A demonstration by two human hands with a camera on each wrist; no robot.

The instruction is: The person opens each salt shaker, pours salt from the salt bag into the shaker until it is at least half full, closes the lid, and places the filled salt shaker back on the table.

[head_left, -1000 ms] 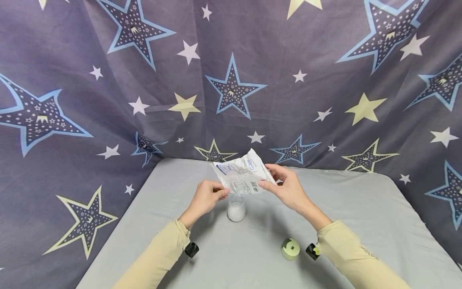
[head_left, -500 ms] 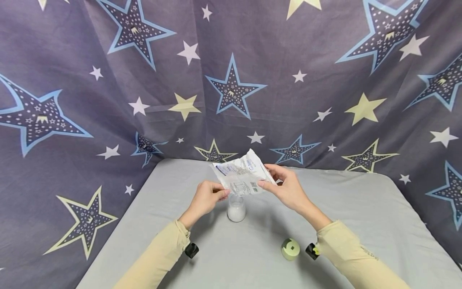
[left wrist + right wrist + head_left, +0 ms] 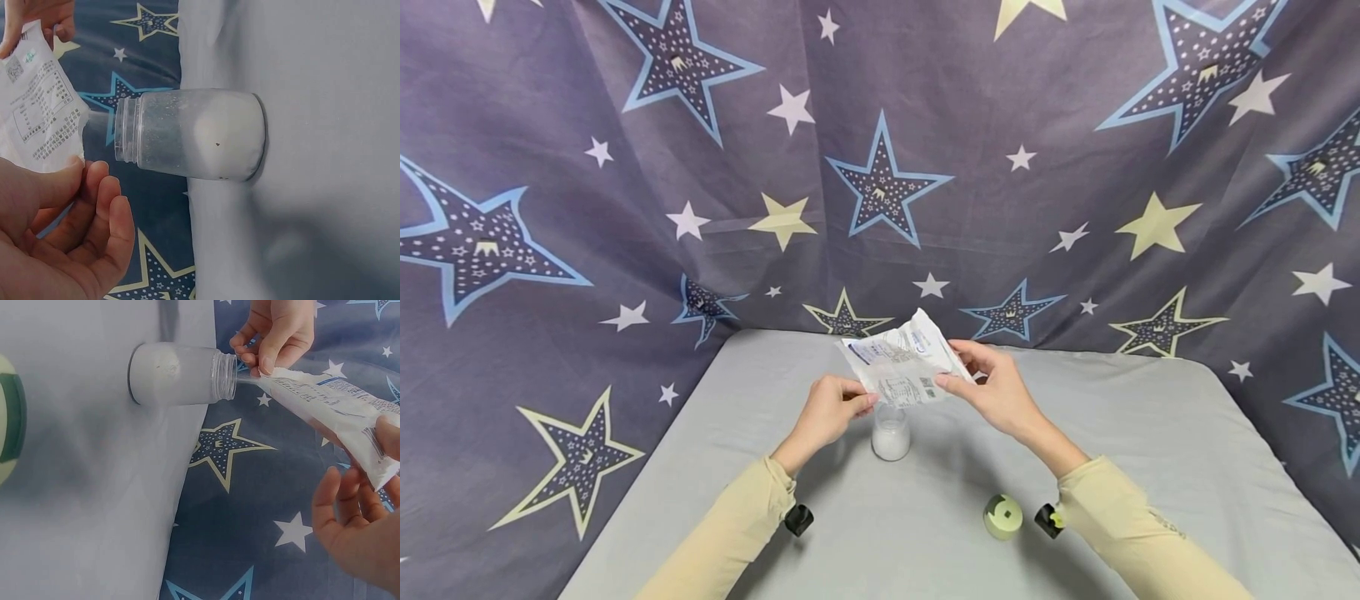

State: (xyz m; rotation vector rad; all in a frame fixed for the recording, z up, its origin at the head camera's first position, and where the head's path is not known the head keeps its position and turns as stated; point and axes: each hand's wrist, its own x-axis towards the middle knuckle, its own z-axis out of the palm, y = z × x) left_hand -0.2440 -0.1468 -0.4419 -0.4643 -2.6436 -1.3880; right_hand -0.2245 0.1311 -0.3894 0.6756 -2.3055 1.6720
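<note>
A white printed bag (image 3: 898,362) is tilted above a clear screw-neck jar (image 3: 891,440) that stands upright on the grey cloth. My left hand (image 3: 826,408) pinches the bag's open lower corner between thumb and forefinger, its other fingers loosely curled in the left wrist view. On the raised right end, my right hand (image 3: 996,387) grips the bag with the thumb in front. A thin white stream (image 3: 249,379) runs from the bag's corner into the jar mouth. White grains or powder (image 3: 228,134) fill roughly the lower half of the jar, with a small dark speck showing.
A round pale-green lid (image 3: 1003,517) lies on the grey-covered table (image 3: 880,533), right of the jar and near the right wrist. Behind the table hangs a dark star-patterned curtain (image 3: 940,250). Black wrist cameras (image 3: 799,519) sit under both sleeves.
</note>
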